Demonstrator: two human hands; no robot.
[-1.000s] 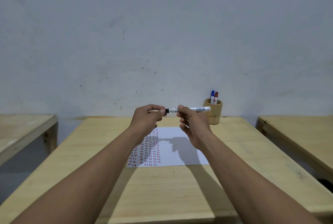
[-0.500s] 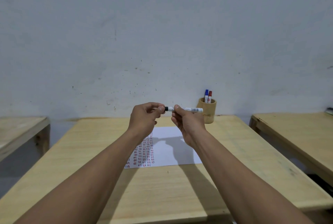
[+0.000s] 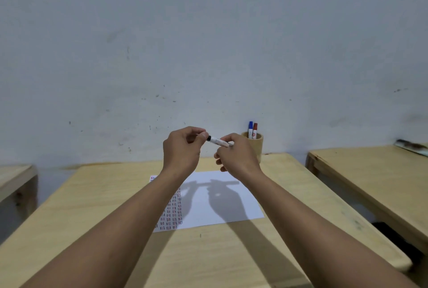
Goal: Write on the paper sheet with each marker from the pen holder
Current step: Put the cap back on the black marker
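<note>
gripping a white marker (image 3: 217, 141) above the paper sheet (image 3: 222, 202), the right hand (image 3: 236, 155) pinches its barrel; the left hand (image 3: 183, 148) pinches its black end. its long axis runs sideways, tilted down toward the pen holder (image 3: 254, 146).

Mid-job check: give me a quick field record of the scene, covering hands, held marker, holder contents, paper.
left hand: pinching the black cap end of the marker
right hand: gripping the marker barrel
held marker: white barrel, raised above the paper
pen holder: far side of table, holds blue marker and red marker
paper sheet: flat, columns of red and dark dashes on its left part
</note>
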